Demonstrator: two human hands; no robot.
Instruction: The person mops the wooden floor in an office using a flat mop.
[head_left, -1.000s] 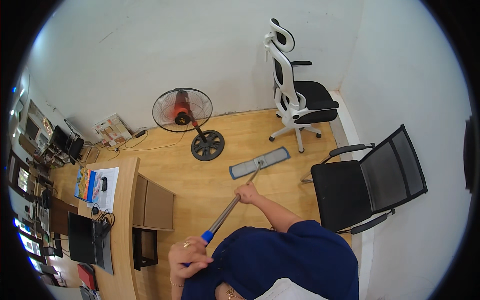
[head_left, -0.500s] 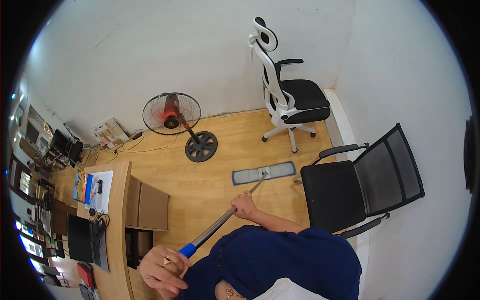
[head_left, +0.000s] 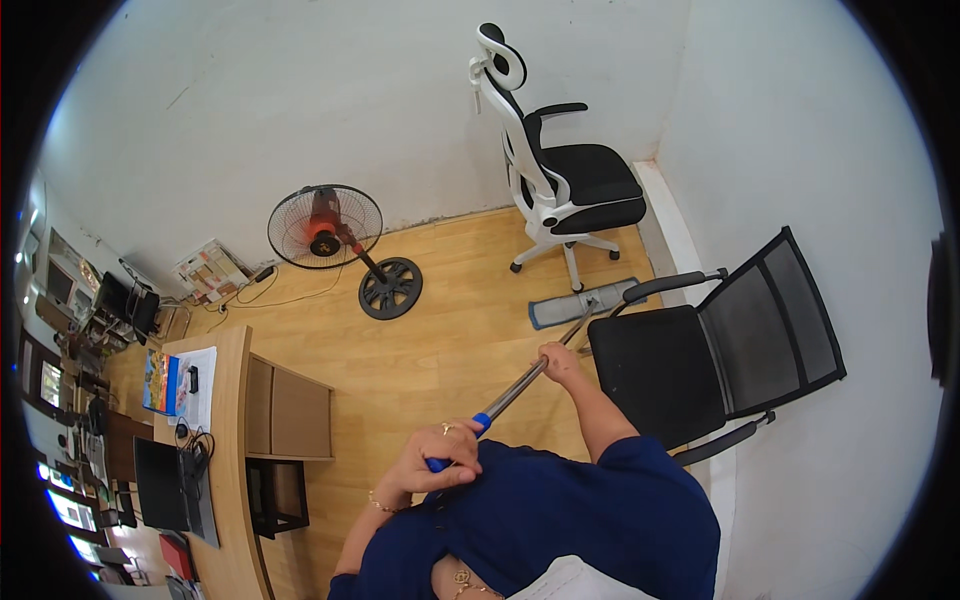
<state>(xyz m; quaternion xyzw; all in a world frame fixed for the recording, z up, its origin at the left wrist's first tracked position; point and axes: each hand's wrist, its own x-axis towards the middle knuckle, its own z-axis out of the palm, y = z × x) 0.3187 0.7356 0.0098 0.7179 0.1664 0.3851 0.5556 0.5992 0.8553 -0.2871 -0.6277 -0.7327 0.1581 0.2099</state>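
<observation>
Wooden floor (head_left: pixel 450 350): flat mop head (head_left: pixel 563 312) is rested near the far right corner, partly hidden by a black armrest (head_left: pixel 668 286). Its pole (head_left: pixel 517 391) is gripped by left hand (head_left: pixel 438 460) up top, right hand (head_left: pixel 558 362) midway; probably light, stiff, best held there.

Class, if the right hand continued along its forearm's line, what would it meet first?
Past the mop pole it grips, the right hand probably meets wooden floor left of the swivel chair; depth is unclear.
</observation>
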